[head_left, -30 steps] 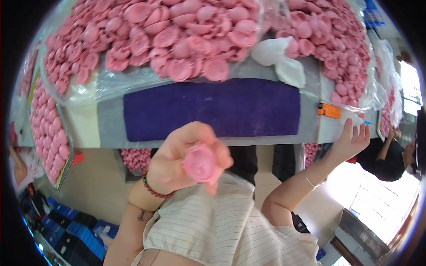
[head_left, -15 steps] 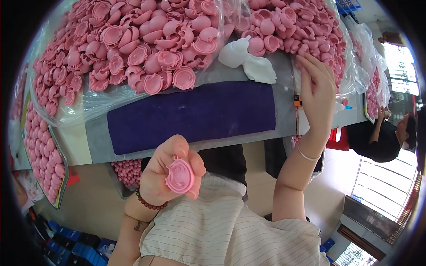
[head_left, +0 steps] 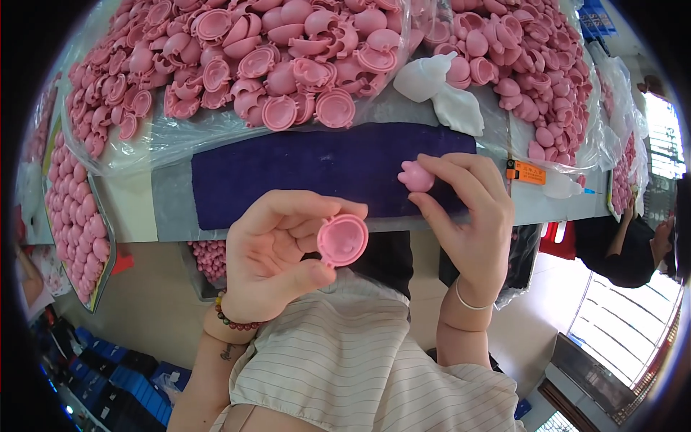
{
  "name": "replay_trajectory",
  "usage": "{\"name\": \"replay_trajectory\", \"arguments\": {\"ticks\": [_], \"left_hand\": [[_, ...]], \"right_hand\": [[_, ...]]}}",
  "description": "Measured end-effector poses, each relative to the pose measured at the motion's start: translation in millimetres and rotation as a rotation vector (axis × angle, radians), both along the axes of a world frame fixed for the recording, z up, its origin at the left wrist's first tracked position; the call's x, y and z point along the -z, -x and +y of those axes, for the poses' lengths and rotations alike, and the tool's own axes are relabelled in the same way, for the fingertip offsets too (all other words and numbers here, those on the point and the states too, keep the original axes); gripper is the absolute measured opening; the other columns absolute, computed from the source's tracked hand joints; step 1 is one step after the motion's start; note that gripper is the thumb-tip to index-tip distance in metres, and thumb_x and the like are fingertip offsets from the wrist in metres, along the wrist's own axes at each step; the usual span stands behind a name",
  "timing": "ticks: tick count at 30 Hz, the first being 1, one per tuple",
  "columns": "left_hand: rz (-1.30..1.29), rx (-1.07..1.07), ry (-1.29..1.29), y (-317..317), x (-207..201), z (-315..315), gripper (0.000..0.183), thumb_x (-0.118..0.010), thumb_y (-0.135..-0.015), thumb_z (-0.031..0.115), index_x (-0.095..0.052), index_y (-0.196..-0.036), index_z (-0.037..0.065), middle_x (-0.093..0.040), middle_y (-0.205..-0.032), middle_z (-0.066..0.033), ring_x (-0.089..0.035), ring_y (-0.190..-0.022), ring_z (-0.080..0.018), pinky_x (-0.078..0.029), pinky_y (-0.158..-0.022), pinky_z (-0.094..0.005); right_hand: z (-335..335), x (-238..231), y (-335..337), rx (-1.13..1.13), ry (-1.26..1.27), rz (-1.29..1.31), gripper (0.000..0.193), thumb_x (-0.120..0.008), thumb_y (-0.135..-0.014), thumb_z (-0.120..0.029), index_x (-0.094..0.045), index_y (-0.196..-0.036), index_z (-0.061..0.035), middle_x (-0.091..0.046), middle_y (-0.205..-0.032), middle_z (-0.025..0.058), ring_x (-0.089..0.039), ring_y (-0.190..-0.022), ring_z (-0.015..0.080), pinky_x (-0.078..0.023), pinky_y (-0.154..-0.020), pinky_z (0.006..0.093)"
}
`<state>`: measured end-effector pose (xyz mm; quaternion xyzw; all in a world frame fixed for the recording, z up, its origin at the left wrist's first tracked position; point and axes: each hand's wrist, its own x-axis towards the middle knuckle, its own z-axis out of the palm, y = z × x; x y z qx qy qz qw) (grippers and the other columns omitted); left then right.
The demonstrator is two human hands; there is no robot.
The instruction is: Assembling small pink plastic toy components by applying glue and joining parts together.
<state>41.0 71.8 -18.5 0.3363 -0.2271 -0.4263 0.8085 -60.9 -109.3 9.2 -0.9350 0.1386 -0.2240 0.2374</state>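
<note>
Between the thumb and fingers of my left hand (head_left: 277,252) is a round pink plastic half-shell (head_left: 343,240), its hollow side facing up toward me. To its right, over the purple cloth (head_left: 288,173), my right hand (head_left: 471,216) pinches a small pink plastic piece (head_left: 417,176) with rounded bumps on its left side. The two pink pieces are apart. Beyond the cloth lie a big heap of pink half-shells (head_left: 259,65) on clear plastic and a second heap of pink parts (head_left: 540,79) at the far right.
A white squeeze bottle (head_left: 425,75) and a crumpled white cloth (head_left: 458,110) lie behind the purple cloth. Right of it are an orange box cutter (head_left: 526,172) and a bottle with a blue tip (head_left: 563,186). A tray of pink balls (head_left: 75,230) stands left. Another person (head_left: 622,248) is at right.
My right hand has come back from the right-hand heap with a small pink piece in its fingers. My left hand has moved right and slightly up with the half-shell, its fingers spread wider.
</note>
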Motion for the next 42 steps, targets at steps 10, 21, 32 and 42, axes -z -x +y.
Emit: {"name": "replay_trajectory", "arguments": {"ticks": [10,21,32,42], "left_hand": [[-0.289,-0.048,-0.114,5.8,-2.7,-3.2,0.037,-0.058,-0.07,-0.008,-0.045,-0.105,-0.007,-0.048,-0.11,-0.0177,-0.054,-0.093,-0.0189,-0.045,-0.081,-0.0287],[-0.407,-0.063,-0.103,-1.1,7.7,-6.3,0.056,-0.074,-0.06,0.01,-0.047,-0.107,-0.005,-0.048,-0.109,-0.0228,-0.052,-0.097,-0.0233,-0.044,-0.079,-0.0289],[-0.392,-0.21,-0.128,-3.7,3.2,-4.0,0.044,-0.076,-0.052,0.001,-0.057,-0.091,-0.006,-0.059,-0.091,-0.0156,-0.057,-0.08,-0.0177,-0.046,-0.072,-0.0263],[-0.147,-0.107,0.0,-7.2,4.6,-0.7,0.051,-0.08,-0.051,0.018,-0.055,-0.091,-0.002,-0.057,-0.087,-0.0133,-0.056,-0.077,-0.0179,-0.046,-0.067,-0.0255]], "right_hand": [[28.3,10.2,-4.6,-0.343,-0.432,-0.308,0.037,-0.072,-0.052,-0.005,-0.06,-0.087,-0.004,-0.056,-0.084,0.0073,-0.053,-0.073,0.0197,-0.042,-0.061,0.0268],[47.3,12.6,1.4,-0.264,-0.006,-0.352,0.038,-0.073,-0.049,-0.008,-0.062,-0.085,-0.0082,-0.05,-0.071,0.0003,-0.045,-0.06,0.0135,-0.038,-0.05,0.0245],[-33.7,39.0,64.6,0.599,0.207,-0.872,0.025,-0.055,-0.072,-0.003,-0.049,-0.094,0.0063,-0.05,-0.086,0.0128,-0.047,-0.074,0.017,-0.041,-0.065,0.0244],[-102.7,38.5,94.0,1.018,0.151,-0.356,0.037,-0.065,-0.072,-0.019,-0.054,-0.097,0.0055,-0.056,-0.089,0.0101,-0.052,-0.076,0.0146,-0.042,-0.063,0.0232]]}}
